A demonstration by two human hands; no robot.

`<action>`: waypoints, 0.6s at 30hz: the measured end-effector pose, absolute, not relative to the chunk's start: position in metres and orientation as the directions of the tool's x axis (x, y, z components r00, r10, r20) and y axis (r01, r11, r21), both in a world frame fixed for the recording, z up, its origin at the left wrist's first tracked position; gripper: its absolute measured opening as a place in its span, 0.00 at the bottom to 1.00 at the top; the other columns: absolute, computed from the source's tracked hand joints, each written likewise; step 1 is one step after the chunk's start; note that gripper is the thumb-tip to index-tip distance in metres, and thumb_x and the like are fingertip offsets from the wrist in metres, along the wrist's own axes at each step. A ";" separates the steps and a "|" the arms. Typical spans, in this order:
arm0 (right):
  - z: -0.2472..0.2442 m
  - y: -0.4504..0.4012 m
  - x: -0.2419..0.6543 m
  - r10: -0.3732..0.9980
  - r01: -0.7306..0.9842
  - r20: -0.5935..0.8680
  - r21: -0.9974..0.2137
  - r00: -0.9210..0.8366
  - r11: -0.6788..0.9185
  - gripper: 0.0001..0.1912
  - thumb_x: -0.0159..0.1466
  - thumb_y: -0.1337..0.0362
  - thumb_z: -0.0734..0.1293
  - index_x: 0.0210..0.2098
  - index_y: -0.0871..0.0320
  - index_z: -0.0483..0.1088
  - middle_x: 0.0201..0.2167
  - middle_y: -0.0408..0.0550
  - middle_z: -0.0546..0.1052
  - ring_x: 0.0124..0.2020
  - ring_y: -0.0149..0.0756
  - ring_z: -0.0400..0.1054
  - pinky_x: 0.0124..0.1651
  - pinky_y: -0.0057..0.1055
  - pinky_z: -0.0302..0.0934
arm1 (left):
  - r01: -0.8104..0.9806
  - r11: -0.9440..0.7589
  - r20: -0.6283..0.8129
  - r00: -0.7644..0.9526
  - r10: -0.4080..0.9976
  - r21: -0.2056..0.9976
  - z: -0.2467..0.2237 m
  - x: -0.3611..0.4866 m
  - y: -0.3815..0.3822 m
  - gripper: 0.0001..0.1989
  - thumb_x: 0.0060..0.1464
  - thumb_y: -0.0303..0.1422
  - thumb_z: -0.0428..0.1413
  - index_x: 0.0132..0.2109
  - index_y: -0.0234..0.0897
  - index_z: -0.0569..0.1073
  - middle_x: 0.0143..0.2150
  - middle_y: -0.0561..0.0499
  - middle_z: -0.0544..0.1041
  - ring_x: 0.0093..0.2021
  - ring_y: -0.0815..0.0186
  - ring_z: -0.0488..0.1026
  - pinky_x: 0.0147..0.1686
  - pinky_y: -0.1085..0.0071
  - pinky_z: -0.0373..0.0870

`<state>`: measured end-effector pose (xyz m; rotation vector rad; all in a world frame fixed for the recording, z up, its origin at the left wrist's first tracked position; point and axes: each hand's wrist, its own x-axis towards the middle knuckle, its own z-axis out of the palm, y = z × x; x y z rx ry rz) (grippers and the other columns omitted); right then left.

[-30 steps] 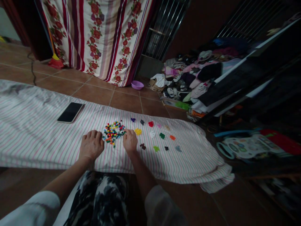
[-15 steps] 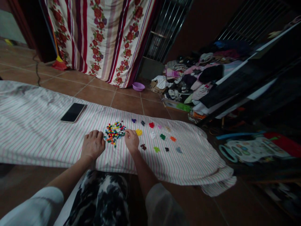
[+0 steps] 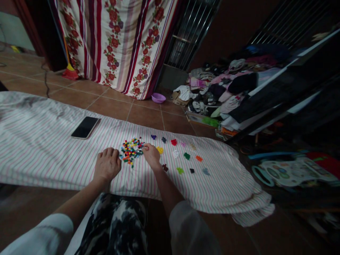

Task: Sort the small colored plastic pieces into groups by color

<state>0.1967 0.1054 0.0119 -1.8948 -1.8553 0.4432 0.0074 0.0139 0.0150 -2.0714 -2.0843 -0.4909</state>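
A mixed heap of tiny coloured blocks (image 3: 130,151) lies on the striped cloth (image 3: 53,156). My left hand (image 3: 107,163) rests palm down beside the heap's left edge, fingers laid on the cloth with nothing visible in them. At the heap's right edge, my right hand (image 3: 152,156) has thumb and forefinger pinched together; whatever is between them is too small to name. Just past it sits a yellow cluster (image 3: 160,150), partly behind the hand. Further right are single-colour clusters, among them red (image 3: 173,142), white (image 3: 175,153), dark green (image 3: 187,156), orange (image 3: 199,158) and lime (image 3: 180,170).
A phone (image 3: 85,127) lies on the cloth to the left. On the tiled floor beyond are a purple basin (image 3: 158,98) and a broom (image 3: 70,72), near a floral curtain (image 3: 114,46). Clothes (image 3: 220,85) are piled at the back right.
The view has shifted slightly, so everything appears a little further right. My right hand stays pinched at the heap's right edge, and my left hand keeps its place.
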 end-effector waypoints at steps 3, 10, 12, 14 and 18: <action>0.015 0.111 0.196 0.999 0.864 0.032 -0.504 0.031 -0.011 0.11 0.59 0.62 0.64 0.40 0.49 0.75 0.36 0.43 0.79 0.38 0.36 0.71 0.38 0.29 0.59 | 0.993 -0.018 0.344 -0.024 0.939 0.116 0.015 0.007 0.014 0.13 0.58 0.33 0.44 0.44 0.37 0.71 0.43 0.42 0.72 0.45 0.54 0.66 0.43 0.59 0.57; 0.015 0.117 0.193 0.997 0.847 -0.008 -0.527 0.079 -0.072 0.06 0.56 0.60 0.66 0.33 0.50 0.74 0.33 0.42 0.79 0.36 0.37 0.71 0.35 0.28 0.58 | 0.988 -0.026 0.350 -0.029 0.936 0.152 0.015 0.008 0.014 0.14 0.57 0.32 0.45 0.44 0.37 0.72 0.43 0.42 0.72 0.46 0.54 0.66 0.43 0.59 0.57; 0.013 0.116 0.195 0.996 0.821 0.004 -0.567 0.087 -0.069 0.05 0.56 0.60 0.66 0.33 0.50 0.73 0.31 0.41 0.78 0.35 0.36 0.71 0.34 0.28 0.58 | 0.989 -0.024 0.349 -0.029 0.937 0.148 0.015 0.008 0.014 0.13 0.57 0.32 0.45 0.44 0.37 0.72 0.43 0.42 0.72 0.46 0.54 0.66 0.42 0.59 0.58; 0.010 0.115 0.199 0.997 0.780 0.023 -0.624 0.079 -0.048 0.06 0.57 0.59 0.65 0.33 0.51 0.72 0.30 0.40 0.78 0.33 0.34 0.71 0.34 0.27 0.58 | 0.991 -0.023 0.352 -0.027 0.936 0.135 0.014 0.008 0.014 0.13 0.57 0.32 0.45 0.44 0.37 0.72 0.43 0.42 0.72 0.46 0.54 0.66 0.43 0.59 0.58; 0.003 0.122 0.207 0.996 0.671 0.038 -0.741 0.083 -0.028 0.08 0.56 0.59 0.64 0.33 0.53 0.71 0.28 0.40 0.77 0.30 0.32 0.70 0.33 0.25 0.59 | 0.992 -0.026 0.356 -0.021 0.934 0.125 0.014 0.008 0.014 0.13 0.58 0.32 0.44 0.44 0.37 0.71 0.43 0.42 0.72 0.46 0.54 0.66 0.43 0.59 0.58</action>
